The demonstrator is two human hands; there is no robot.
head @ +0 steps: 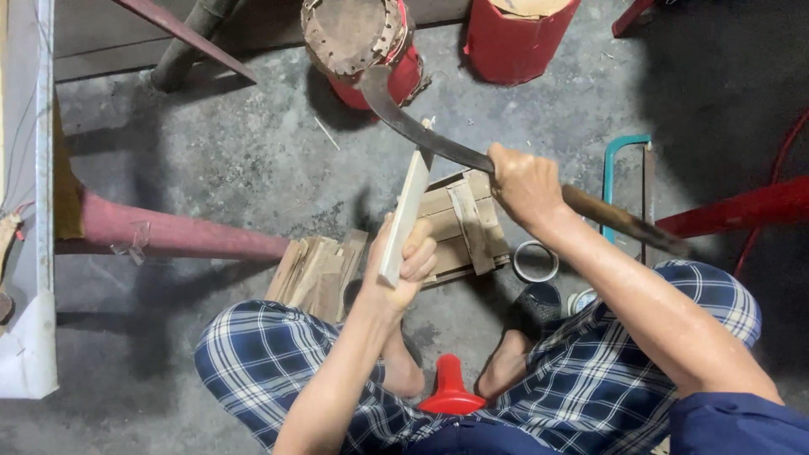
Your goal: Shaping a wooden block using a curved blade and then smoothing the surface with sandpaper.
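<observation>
The left hand (403,268) is clamped round the lower end of a pale wooden slat (407,211), held upright over a low wooden block (463,221) on the floor. The right hand (522,184) is closed on the handle of a long curved blade (421,135), whose edge meets the slat's top end. The cut looks barely begun: the slat seems whole, thin, flat and smooth-faced. Left of the block lies a small stack of cut strips (316,268), so some pieces look done. Right of the block are a tape roll (536,261) and a saw (628,190).
</observation>
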